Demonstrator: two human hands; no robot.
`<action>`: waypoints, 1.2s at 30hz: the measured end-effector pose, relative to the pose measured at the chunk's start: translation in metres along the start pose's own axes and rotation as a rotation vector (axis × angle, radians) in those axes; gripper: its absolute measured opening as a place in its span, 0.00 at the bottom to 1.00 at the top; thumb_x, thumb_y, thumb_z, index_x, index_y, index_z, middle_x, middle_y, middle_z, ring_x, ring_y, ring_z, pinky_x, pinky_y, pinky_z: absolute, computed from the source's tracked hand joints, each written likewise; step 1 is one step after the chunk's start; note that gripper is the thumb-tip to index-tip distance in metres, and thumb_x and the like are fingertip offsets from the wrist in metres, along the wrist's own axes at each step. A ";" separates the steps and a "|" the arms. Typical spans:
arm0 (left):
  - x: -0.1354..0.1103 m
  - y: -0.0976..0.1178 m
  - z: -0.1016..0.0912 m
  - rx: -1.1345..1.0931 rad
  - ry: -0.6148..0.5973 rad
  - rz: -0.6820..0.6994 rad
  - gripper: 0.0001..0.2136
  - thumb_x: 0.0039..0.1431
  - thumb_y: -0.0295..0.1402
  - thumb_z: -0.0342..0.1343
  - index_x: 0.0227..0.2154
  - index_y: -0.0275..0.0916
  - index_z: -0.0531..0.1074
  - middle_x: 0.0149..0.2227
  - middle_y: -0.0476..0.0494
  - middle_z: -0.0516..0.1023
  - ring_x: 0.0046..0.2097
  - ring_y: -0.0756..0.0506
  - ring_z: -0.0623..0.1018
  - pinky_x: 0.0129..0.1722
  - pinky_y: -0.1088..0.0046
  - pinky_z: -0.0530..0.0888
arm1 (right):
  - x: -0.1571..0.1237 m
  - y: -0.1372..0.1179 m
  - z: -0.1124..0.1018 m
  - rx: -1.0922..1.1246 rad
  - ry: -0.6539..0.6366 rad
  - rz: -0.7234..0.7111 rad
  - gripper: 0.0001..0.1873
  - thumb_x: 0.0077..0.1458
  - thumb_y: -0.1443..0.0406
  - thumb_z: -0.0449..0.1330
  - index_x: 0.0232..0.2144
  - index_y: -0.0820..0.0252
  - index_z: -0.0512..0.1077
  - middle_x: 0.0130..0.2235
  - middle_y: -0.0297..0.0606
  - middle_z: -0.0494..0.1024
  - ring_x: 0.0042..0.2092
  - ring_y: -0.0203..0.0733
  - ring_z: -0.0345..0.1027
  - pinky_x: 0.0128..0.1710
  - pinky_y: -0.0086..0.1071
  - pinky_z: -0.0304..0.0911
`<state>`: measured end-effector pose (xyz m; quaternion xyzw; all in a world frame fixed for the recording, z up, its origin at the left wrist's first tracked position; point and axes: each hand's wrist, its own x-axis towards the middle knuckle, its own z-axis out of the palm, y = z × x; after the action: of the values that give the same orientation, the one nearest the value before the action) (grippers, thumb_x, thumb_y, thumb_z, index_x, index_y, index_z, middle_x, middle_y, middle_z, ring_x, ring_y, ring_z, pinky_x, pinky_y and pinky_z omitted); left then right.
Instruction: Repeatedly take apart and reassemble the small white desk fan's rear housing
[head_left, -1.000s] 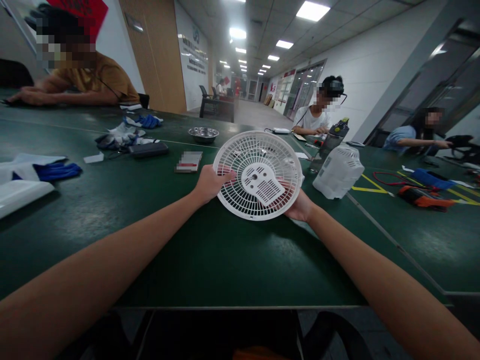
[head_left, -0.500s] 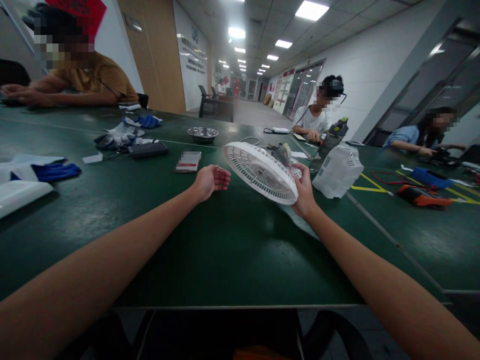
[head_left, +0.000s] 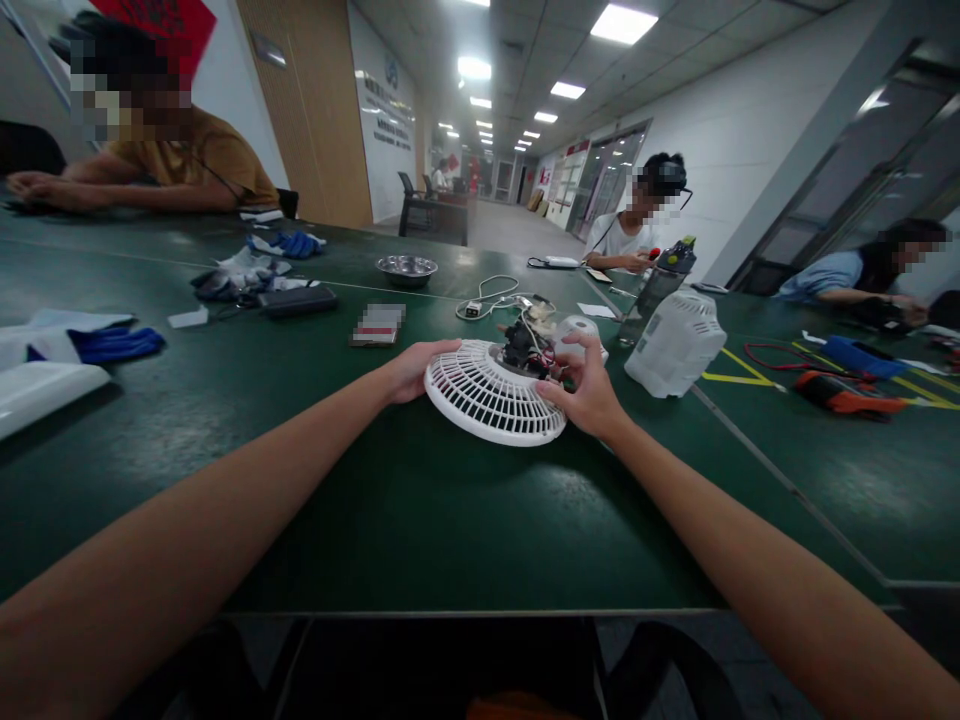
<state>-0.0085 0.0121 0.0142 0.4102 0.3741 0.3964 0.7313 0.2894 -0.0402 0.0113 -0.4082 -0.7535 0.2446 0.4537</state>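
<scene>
A round white fan grille [head_left: 487,410] tilts in front of me, slatted back side up, with a dark motor and wires [head_left: 521,348] exposed at its centre. My left hand [head_left: 417,370] is closed on the grille's left rim, its fingers partly hidden underneath. On the other side, my right hand [head_left: 592,390] curls at the right rim beside the motor, thumb over the slats and index finger raised. Behind the motor sits a white rounded part [head_left: 581,330], partly covered by my right fingers. A pale cable with a USB plug [head_left: 471,309] loops on the table behind.
Right of my right hand stands a translucent white housing [head_left: 675,345], with a bottle [head_left: 656,295] behind it. Farther right lies an orange multimeter [head_left: 847,393]. A metal bowl [head_left: 406,268], a small box [head_left: 379,325] and blue gloves [head_left: 116,344] are on the green table [head_left: 450,540]. Three co-workers sit around it.
The grille has turned from its inner face to its slatted back and come lower and left. My left hand has taken hold of the rim. The motor and cable now show.
</scene>
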 end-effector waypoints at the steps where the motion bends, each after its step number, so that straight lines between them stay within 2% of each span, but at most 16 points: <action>1: 0.000 0.001 0.000 0.007 0.024 -0.027 0.10 0.67 0.29 0.57 0.45 0.29 0.78 0.38 0.35 0.84 0.36 0.44 0.84 0.40 0.68 0.82 | 0.000 -0.001 0.001 -0.042 -0.001 -0.016 0.42 0.47 0.47 0.72 0.55 0.46 0.54 0.47 0.39 0.75 0.42 0.47 0.72 0.46 0.49 0.72; 5: 0.003 0.002 0.001 0.007 0.100 -0.088 0.08 0.65 0.28 0.59 0.43 0.28 0.78 0.36 0.34 0.84 0.34 0.43 0.84 0.37 0.67 0.83 | 0.000 -0.008 0.002 -0.156 -0.059 -0.065 0.44 0.46 0.48 0.73 0.58 0.48 0.56 0.48 0.42 0.75 0.41 0.48 0.72 0.47 0.50 0.71; 7: 0.003 0.002 0.003 0.009 0.125 -0.086 0.08 0.64 0.29 0.61 0.42 0.29 0.78 0.34 0.35 0.84 0.33 0.43 0.84 0.35 0.66 0.83 | 0.003 -0.009 -0.001 -0.154 -0.050 -0.091 0.38 0.52 0.48 0.69 0.58 0.48 0.58 0.47 0.41 0.76 0.44 0.50 0.72 0.49 0.50 0.69; 9: 0.002 0.002 0.005 0.011 0.148 -0.080 0.07 0.63 0.30 0.63 0.40 0.30 0.79 0.32 0.36 0.84 0.32 0.43 0.84 0.33 0.67 0.83 | 0.006 -0.007 -0.007 -0.170 0.033 -0.097 0.29 0.58 0.49 0.64 0.57 0.48 0.62 0.47 0.40 0.76 0.49 0.51 0.71 0.51 0.50 0.67; 11: -0.001 0.003 0.009 0.026 0.181 -0.072 0.06 0.62 0.31 0.64 0.37 0.31 0.79 0.31 0.37 0.83 0.30 0.45 0.83 0.31 0.68 0.82 | 0.009 0.001 -0.015 -0.246 0.164 -0.069 0.26 0.59 0.50 0.62 0.56 0.49 0.65 0.49 0.42 0.76 0.52 0.53 0.69 0.53 0.51 0.65; 14: -0.005 0.004 0.013 0.082 0.235 -0.046 0.06 0.61 0.31 0.65 0.34 0.32 0.79 0.29 0.38 0.83 0.28 0.46 0.82 0.29 0.71 0.81 | 0.014 0.018 -0.030 -0.425 0.331 -0.006 0.29 0.55 0.52 0.65 0.55 0.54 0.68 0.53 0.48 0.74 0.54 0.57 0.67 0.57 0.54 0.62; 16: -0.006 0.004 0.015 0.112 0.252 -0.031 0.07 0.61 0.31 0.65 0.33 0.32 0.78 0.29 0.37 0.83 0.28 0.46 0.82 0.28 0.72 0.80 | 0.017 0.031 -0.040 -0.537 0.375 0.037 0.32 0.52 0.53 0.67 0.56 0.56 0.68 0.54 0.51 0.73 0.56 0.60 0.65 0.59 0.56 0.60; 21: -0.004 0.001 0.013 0.165 0.265 -0.002 0.09 0.60 0.34 0.66 0.31 0.31 0.78 0.29 0.36 0.83 0.27 0.46 0.82 0.27 0.71 0.78 | 0.020 0.062 -0.055 -0.564 0.323 0.190 0.45 0.45 0.53 0.71 0.63 0.57 0.62 0.55 0.51 0.73 0.57 0.61 0.66 0.59 0.57 0.60; 24: -0.002 -0.002 0.011 0.206 0.276 0.029 0.10 0.59 0.35 0.67 0.30 0.32 0.78 0.28 0.36 0.82 0.26 0.46 0.81 0.27 0.70 0.77 | 0.021 0.073 -0.059 -0.529 0.296 0.279 0.48 0.43 0.54 0.71 0.64 0.59 0.60 0.51 0.50 0.75 0.51 0.58 0.70 0.56 0.54 0.64; 26: -0.001 -0.003 0.010 0.238 0.282 0.060 0.10 0.58 0.36 0.67 0.29 0.32 0.78 0.29 0.36 0.83 0.28 0.45 0.81 0.29 0.69 0.77 | 0.022 0.077 -0.060 -0.507 0.302 0.326 0.49 0.42 0.54 0.72 0.63 0.60 0.59 0.45 0.45 0.77 0.45 0.55 0.72 0.53 0.53 0.66; 29: 0.000 -0.004 0.006 0.292 0.294 0.126 0.10 0.55 0.37 0.69 0.31 0.33 0.80 0.32 0.36 0.84 0.31 0.44 0.82 0.31 0.68 0.77 | 0.023 0.073 -0.059 -0.410 0.372 0.376 0.48 0.38 0.54 0.73 0.60 0.57 0.62 0.36 0.36 0.76 0.38 0.51 0.71 0.48 0.51 0.68; 31: 0.001 -0.004 0.004 0.355 0.327 0.195 0.12 0.51 0.37 0.71 0.34 0.35 0.81 0.35 0.37 0.84 0.34 0.42 0.82 0.34 0.67 0.76 | 0.024 0.066 -0.055 -0.161 0.448 0.440 0.43 0.38 0.53 0.73 0.56 0.53 0.63 0.34 0.33 0.74 0.35 0.49 0.71 0.43 0.47 0.71; 33: -0.001 -0.003 0.002 0.508 0.391 0.326 0.15 0.49 0.39 0.72 0.37 0.37 0.81 0.38 0.38 0.84 0.40 0.40 0.82 0.41 0.65 0.76 | 0.025 0.056 -0.049 0.139 0.476 0.520 0.34 0.43 0.51 0.69 0.51 0.51 0.63 0.33 0.33 0.74 0.33 0.47 0.71 0.36 0.43 0.72; 36: -0.008 0.001 0.005 0.782 0.446 0.587 0.15 0.50 0.40 0.70 0.39 0.39 0.82 0.45 0.38 0.83 0.49 0.37 0.80 0.52 0.62 0.73 | 0.025 0.039 -0.041 0.426 0.393 0.606 0.24 0.50 0.45 0.59 0.43 0.51 0.63 0.32 0.36 0.76 0.32 0.47 0.74 0.31 0.41 0.72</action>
<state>-0.0075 0.0035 0.0185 0.6451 0.5097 0.4929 0.2849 0.3347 0.0020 0.0132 -0.5473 -0.4310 0.4349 0.5706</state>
